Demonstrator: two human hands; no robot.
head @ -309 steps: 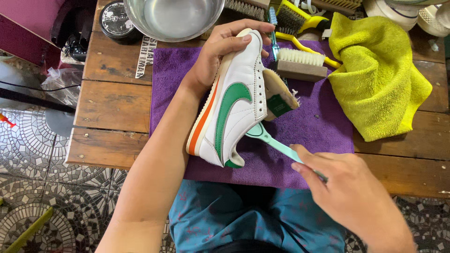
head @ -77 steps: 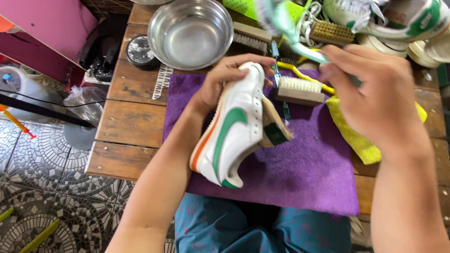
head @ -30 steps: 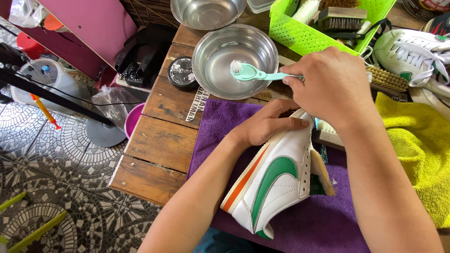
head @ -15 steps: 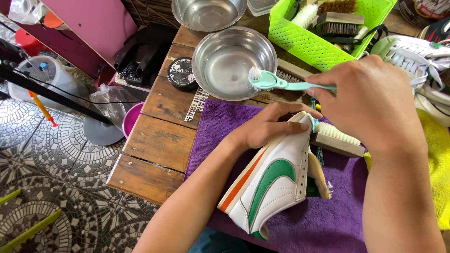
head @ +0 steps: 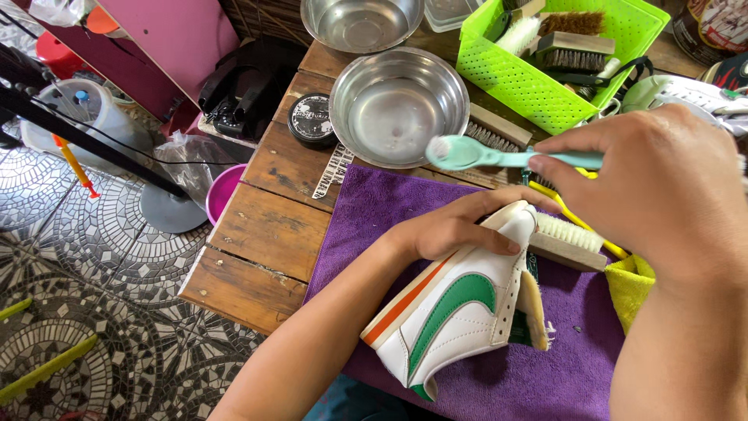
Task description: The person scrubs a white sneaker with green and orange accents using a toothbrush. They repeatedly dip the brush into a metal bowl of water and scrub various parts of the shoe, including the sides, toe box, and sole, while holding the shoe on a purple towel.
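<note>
Left hand (head: 460,230) grips the white sneaker (head: 460,312); right hand (head: 662,187) holds the teal brush (head: 483,153) raised above it, scrubbing apparently unfinished.

shoe (head: 460,312) on mat (head: 576,366), bowl (head: 399,105) behind

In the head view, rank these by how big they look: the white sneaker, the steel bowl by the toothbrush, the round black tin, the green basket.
1. Green basket, partly cut off by the frame edge.
2. White sneaker, though nearer the camera, so unsure against the basket.
3. Steel bowl.
4. Round black tin, clearly smallest.
</note>
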